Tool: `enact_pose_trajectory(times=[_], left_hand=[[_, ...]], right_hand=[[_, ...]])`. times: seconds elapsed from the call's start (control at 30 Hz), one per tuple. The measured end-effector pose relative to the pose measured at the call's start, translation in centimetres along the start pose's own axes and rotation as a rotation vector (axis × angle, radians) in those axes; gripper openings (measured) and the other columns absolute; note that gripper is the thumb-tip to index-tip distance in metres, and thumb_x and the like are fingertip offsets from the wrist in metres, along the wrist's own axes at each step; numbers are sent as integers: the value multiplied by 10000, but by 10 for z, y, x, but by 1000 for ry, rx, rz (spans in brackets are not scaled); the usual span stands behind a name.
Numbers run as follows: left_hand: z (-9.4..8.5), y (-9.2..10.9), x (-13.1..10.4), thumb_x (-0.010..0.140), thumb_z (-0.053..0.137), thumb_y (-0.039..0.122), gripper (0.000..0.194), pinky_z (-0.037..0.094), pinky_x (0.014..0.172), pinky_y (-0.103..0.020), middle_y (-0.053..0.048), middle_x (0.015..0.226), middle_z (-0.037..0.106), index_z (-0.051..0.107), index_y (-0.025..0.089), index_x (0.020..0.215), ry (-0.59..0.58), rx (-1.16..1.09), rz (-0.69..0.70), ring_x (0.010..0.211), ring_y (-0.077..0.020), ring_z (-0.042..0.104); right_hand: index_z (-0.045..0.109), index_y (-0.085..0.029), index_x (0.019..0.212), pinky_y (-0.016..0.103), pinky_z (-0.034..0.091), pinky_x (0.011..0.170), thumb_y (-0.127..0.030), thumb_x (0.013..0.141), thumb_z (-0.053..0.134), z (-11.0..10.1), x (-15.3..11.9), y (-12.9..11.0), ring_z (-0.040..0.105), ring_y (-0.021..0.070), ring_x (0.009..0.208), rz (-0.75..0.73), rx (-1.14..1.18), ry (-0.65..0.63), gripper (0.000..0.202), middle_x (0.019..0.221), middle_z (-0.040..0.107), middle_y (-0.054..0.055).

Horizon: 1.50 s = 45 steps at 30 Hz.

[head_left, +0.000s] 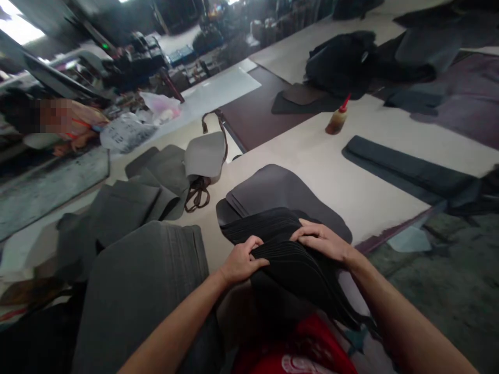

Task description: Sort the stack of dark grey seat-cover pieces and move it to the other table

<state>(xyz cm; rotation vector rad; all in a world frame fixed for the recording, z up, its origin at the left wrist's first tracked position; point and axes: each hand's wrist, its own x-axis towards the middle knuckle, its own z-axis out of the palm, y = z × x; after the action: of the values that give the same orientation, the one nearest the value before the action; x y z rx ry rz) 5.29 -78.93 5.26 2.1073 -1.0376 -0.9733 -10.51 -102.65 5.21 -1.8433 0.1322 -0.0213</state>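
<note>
The black sheet stack [296, 265] is lying at the near edge of the table [312, 156], directly in front of the person, and is partly extending beyond that edge toward the red garment [319, 348]. Its long axis is running obliquely, from the far left to the near right; the near-right end is pointing toward the person's right side. The layered edges are facing upward and are forming closely spaced, curving lines.

The left hand [244, 261] is grasping the left side of the stack, with the thumb lying along the layered edges and the fingers bending above it. The right hand [322, 241] is gripping the far right side, with its fingers curling onto the layers. Neither hand is hanging free.

Broad gray sheets [280, 189] with rounded corners are lying flat just beyond the stack and are reaching partly beneath it. To the left, a thick gray pile [132, 270] is standing beside the left forearm, and loose gray pieces [128, 200] are overlapping beyond it. A dark cord [198, 197] is lying near these pieces. Farther back, a red-tipped bottle [337, 120] is standing upright. A folded dark strip [409, 169] is lying to the right, with its length also running from far left to near right.
</note>
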Motion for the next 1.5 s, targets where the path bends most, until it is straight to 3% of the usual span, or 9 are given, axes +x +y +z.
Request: enact_pose_trajectory(times=[0.1, 0.2, 0.53, 0.77, 0.97, 1.17, 1.27, 1.37, 1.5], left_hand=[[-1, 2, 0, 738, 715, 317, 334, 416, 566, -218, 45, 800, 627, 526, 209, 991, 7, 6, 0, 571, -104, 565], [-2, 4, 0, 739, 712, 305, 323, 416, 567, -215, 47, 805, 622, 526, 209, 985, 7, 4, -7, 583, -103, 572], [-2, -1, 1, 741, 726, 311, 345, 401, 552, -217, 38, 824, 636, 524, 202, 999, -6, 5, -4, 574, -99, 556], [-1, 1, 1, 740, 719, 320, 343, 402, 550, -216, 40, 818, 619, 530, 193, 997, -5, -16, -13, 571, -98, 552], [-2, 2, 2, 729, 734, 317, 364, 379, 531, -209, 48, 798, 609, 530, 190, 1002, 4, 1, -12, 548, -86, 524], [0, -5, 2, 738, 733, 343, 384, 419, 556, -215, 39, 822, 624, 526, 192, 1024, 5, -1, 9, 572, -98, 572], [1, -7, 2, 737, 735, 355, 405, 434, 555, -214, 29, 849, 634, 526, 192, 1044, 9, -16, 14, 579, -100, 579], [1, -7, 2, 729, 744, 356, 399, 425, 551, -212, 40, 797, 612, 543, 188, 1030, 25, 13, 19, 574, -100, 569], [1, -8, 2, 732, 743, 380, 406, 415, 543, -215, 61, 708, 558, 544, 187, 1028, 26, 27, 26, 553, -105, 551]], right_hand=[[770, -263, 935, 553, 94, 1205, -459, 888, 527, -5, 0, -5, 348, 344, 1412, 26, 28, -51, 315, 1079, 740, 9], [778, -238, 910, 583, 167, 1175, -505, 837, 603, -4, 1, -5, 293, 371, 1434, 84, 57, -13, 328, 1140, 726, 58], [747, -229, 922, 543, 137, 1199, -368, 827, 624, 2, 2, 7, 434, 327, 1360, 16, 29, 51, 209, 1040, 735, 36], [761, -212, 932, 562, 168, 1175, -482, 854, 592, -1, -2, -4, 242, 358, 1456, 91, 34, -25, 327, 1208, 692, 86], [759, -207, 878, 520, 167, 1187, -488, 835, 624, 2, 2, 4, 255, 334, 1456, 95, 35, -3, 314, 1183, 703, 90], [723, -236, 977, 532, 107, 1205, -385, 809, 645, 4, 2, 8, 292, 317, 1443, 63, 23, 33, 238, 1095, 719, 33], [739, -203, 916, 532, 161, 1187, -361, 842, 588, 2, 0, 5, 298, 334, 1438, 28, -7, -12, 230, 1152, 697, 64], [753, -194, 949, 524, 214, 1167, -408, 879, 554, -1, -1, 2, 316, 344, 1428, 18, -5, -34, 300, 1253, 654, 88], [772, -204, 897, 531, 182, 1177, -504, 848, 611, -1, 2, 2, 317, 362, 1422, 64, 45, -28, 344, 1176, 697, 88]])
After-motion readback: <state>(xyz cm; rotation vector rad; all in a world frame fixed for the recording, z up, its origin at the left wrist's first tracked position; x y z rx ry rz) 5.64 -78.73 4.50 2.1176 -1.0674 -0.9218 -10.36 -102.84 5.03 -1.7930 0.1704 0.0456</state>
